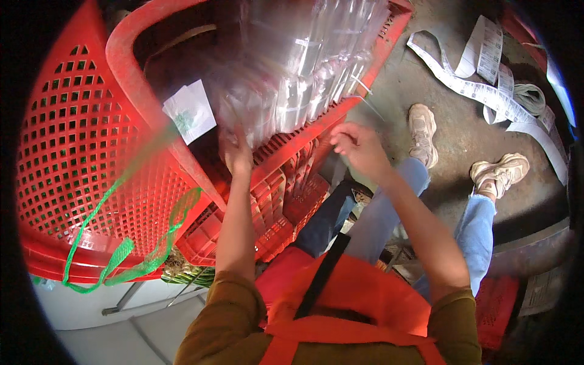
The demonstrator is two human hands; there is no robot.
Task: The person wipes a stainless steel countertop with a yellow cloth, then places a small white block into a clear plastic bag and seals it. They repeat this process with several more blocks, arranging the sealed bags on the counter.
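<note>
A red plastic crate [121, 59] in front of me holds bundles of clear plastic bags [296, 102], standing in rows and tied with thin bands. My left hand [237, 153] reaches over the crate's near side against the nearest bags; blur hides whether its fingers grip one. Left of that hand lies a small stack of white cards [194, 112] with a green print. Just outside the crate's right side is my right hand [358, 146], its fingers loosely curled with nothing visible in them. Green mesh netting [93, 210] hangs across the left side, its upper end blurred.
A red lattice basket [59, 150] stands at left, with green-stalked vegetables [189, 273] below it. More red crates [273, 228] sit under the bags. Printed label strips [479, 91] curl over the concrete floor [392, 109]. Jeans-clad legs [477, 228] end in beige sneakers [499, 173].
</note>
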